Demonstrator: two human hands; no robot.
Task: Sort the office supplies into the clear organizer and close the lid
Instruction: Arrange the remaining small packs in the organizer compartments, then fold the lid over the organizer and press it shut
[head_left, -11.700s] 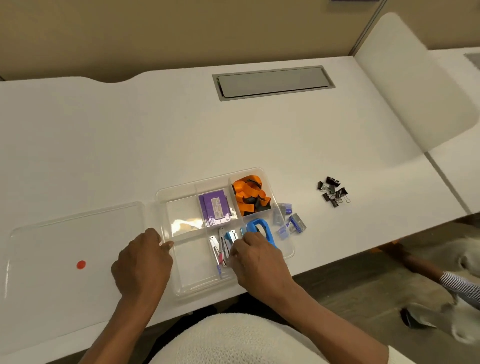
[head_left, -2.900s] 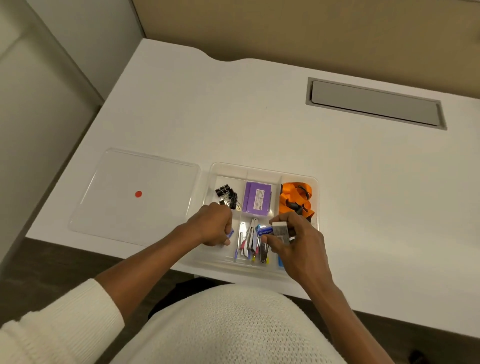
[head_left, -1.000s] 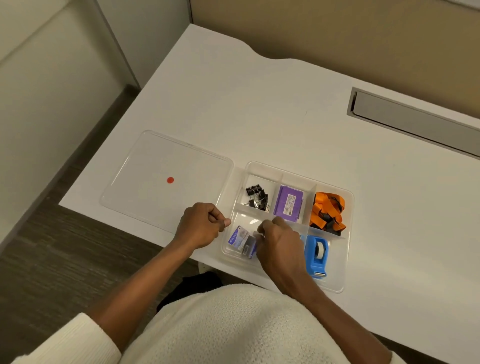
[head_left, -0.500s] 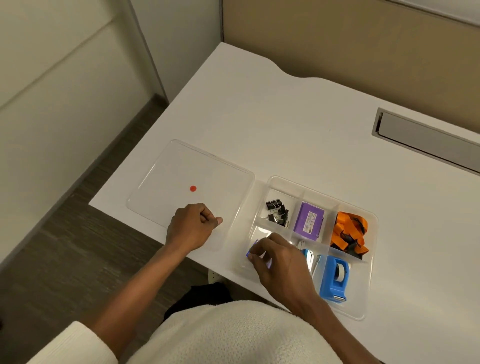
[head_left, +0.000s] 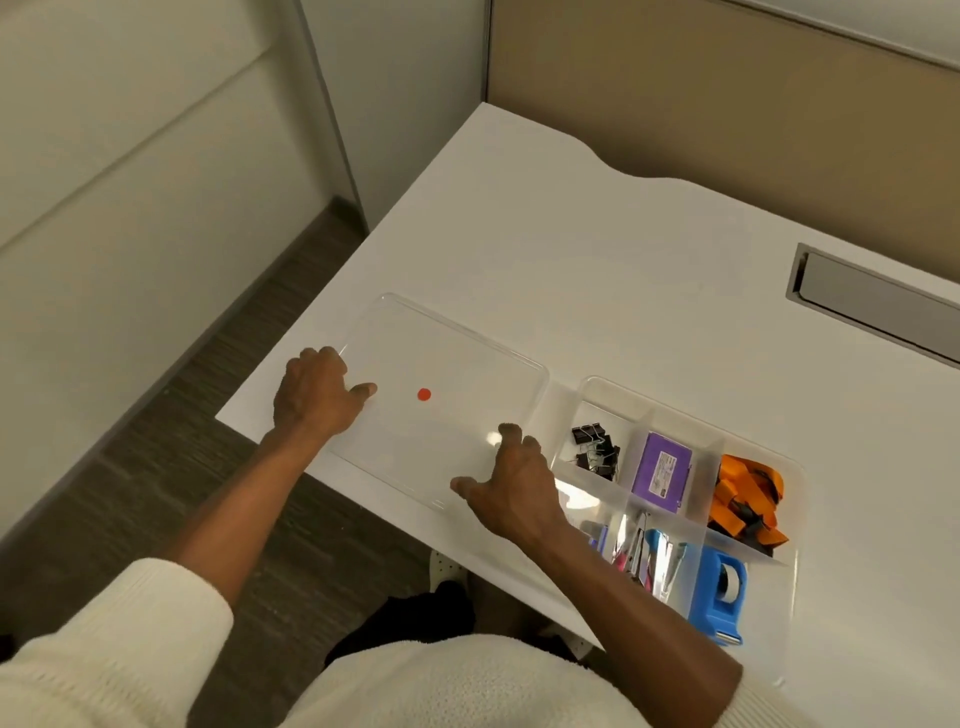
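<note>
The clear organizer (head_left: 623, 388) sits at the desk's near edge. It holds black binder clips (head_left: 595, 449), a purple box (head_left: 662, 473), orange and black straps (head_left: 745, 499), a blue tape dispenser (head_left: 719, 592) and shiny metal tools (head_left: 647, 551). Its clear lid (head_left: 467, 364), marked with a red dot, lies flat to the left of it. My left hand (head_left: 317, 395) grips the lid's left edge, thumb on top. My right hand (head_left: 511, 488) rests with spread fingers on the lid's near right corner, beside the organizer.
The white desk ends just left of the lid and drops to a dark floor. A grey cable hatch (head_left: 878, 306) is set into the desk at the far right. A tan partition stands behind the desk.
My right hand left the organizer's front-left compartment and moved left onto the lid. My left hand slid left to the lid's outer edge. The view has swung left.
</note>
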